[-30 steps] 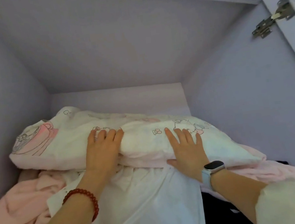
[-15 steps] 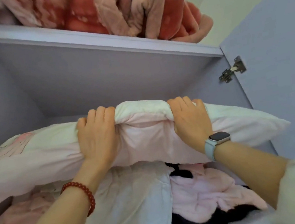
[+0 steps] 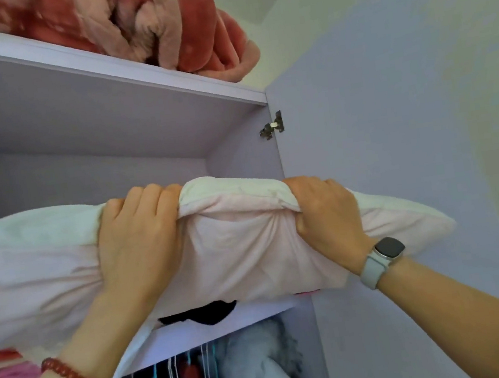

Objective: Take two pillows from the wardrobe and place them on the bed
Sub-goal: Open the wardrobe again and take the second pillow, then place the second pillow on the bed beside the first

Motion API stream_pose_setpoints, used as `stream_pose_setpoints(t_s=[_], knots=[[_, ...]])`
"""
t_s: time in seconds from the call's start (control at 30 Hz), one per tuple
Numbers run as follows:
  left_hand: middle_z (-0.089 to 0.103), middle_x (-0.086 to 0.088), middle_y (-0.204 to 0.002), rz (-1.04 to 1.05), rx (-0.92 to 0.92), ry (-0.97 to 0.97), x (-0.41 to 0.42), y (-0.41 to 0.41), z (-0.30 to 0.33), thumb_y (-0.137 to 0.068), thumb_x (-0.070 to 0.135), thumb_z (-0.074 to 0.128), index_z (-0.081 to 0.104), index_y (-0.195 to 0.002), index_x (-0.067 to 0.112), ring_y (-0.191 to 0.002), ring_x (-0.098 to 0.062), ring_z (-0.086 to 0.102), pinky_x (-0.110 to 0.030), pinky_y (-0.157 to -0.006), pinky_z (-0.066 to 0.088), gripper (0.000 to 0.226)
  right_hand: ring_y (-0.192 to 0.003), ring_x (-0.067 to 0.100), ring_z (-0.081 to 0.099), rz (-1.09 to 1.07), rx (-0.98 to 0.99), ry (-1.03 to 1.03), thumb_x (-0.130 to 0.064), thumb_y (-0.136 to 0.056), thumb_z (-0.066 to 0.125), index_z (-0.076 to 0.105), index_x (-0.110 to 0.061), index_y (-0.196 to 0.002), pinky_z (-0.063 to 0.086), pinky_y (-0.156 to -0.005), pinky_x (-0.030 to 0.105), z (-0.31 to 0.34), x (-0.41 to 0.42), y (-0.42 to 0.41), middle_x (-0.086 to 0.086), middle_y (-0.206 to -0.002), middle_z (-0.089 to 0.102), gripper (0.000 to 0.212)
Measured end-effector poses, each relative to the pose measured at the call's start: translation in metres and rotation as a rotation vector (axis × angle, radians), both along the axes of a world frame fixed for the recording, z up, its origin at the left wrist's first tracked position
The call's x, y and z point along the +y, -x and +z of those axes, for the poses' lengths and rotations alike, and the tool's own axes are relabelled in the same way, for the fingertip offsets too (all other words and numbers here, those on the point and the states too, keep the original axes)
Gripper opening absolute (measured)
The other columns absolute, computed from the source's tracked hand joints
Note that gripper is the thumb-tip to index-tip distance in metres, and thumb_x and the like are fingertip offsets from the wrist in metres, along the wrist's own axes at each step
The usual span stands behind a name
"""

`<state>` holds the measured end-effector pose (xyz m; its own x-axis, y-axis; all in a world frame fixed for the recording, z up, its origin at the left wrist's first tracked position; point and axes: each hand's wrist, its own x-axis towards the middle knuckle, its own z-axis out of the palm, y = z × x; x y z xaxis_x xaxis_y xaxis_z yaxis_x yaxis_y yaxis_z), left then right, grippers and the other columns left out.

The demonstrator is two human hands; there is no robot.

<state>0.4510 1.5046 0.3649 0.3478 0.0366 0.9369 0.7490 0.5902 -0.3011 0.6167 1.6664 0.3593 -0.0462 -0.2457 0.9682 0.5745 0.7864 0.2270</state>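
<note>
A long pale pink and white pillow [image 3: 243, 247] is held up in front of the lilac wardrobe's middle shelf [image 3: 222, 324]. My left hand [image 3: 138, 239] grips its top edge left of centre, fingers curled over the far side. My right hand [image 3: 321, 207], with a watch on the wrist, clutches the top edge to the right. The pillow sags between and beyond both hands, and its left end runs out of view. No second pillow can be made out; the bed is out of sight.
A folded red-pink blanket [image 3: 134, 19] sits on the top shelf. The open wardrobe door [image 3: 383, 170] stands close on the right, hinge [image 3: 271, 126] at its edge. Dark and pink cloth [image 3: 207, 311] lies on the middle shelf; hanging clothes [image 3: 242, 372] fill the space below.
Both hands went from resting on the pillow to gripping it, then lifted and drew it out toward the shelf's front edge. The view has pulled back, and the hanging clothes below now show.
</note>
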Motion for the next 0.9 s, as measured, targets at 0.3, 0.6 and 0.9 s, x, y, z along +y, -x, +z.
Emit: stream_pose_setpoints(t_s=[0.3, 0.6, 0.9], knots=[[0.06, -0.012, -0.068, -0.007, -0.023, 0.327, 0.004, -0.074, -0.047, -0.078, -0.001, 0.052, 0.062, -0.084, 0.006, -0.061, -0.029, 0.054, -0.037, -0.056, 0.042, 0.014, -0.036, 0.031, 0.054, -0.053, -0.097, 0.34, 0.009, -0.06, 0.068, 0.059, -0.006, -0.08, 0.027, -0.042, 0.024, -0.093, 0.002, -0.073, 0.012, -0.05, 0.059, 0.027], [0.063, -0.013, -0.064, -0.287, -0.121, 0.667, 0.069, -0.148, -0.142, -0.073, 0.003, 0.049, 0.064, -0.076, 0.006, -0.058, -0.03, 0.06, -0.034, -0.051, 0.044, 0.016, -0.051, 0.035, 0.061, -0.252, -0.248, 0.648, -0.003, -0.071, 0.061, 0.06, -0.014, -0.087, 0.029, -0.047, 0.028, -0.197, 0.018, -0.192, 0.011, -0.063, 0.068, 0.02], [0.063, -0.009, -0.102, -0.719, -0.425, 1.254, 0.148, -0.265, -0.322, -0.085, 0.006, 0.044, 0.055, -0.106, 0.014, -0.092, -0.032, 0.059, -0.038, -0.067, 0.044, 0.025, -0.084, 0.031, 0.066, -0.619, -0.305, 1.148, -0.018, -0.078, 0.055, 0.062, -0.022, -0.096, 0.04, -0.069, 0.036, -0.343, -0.005, -0.346, 0.007, -0.088, 0.072, 0.02]])
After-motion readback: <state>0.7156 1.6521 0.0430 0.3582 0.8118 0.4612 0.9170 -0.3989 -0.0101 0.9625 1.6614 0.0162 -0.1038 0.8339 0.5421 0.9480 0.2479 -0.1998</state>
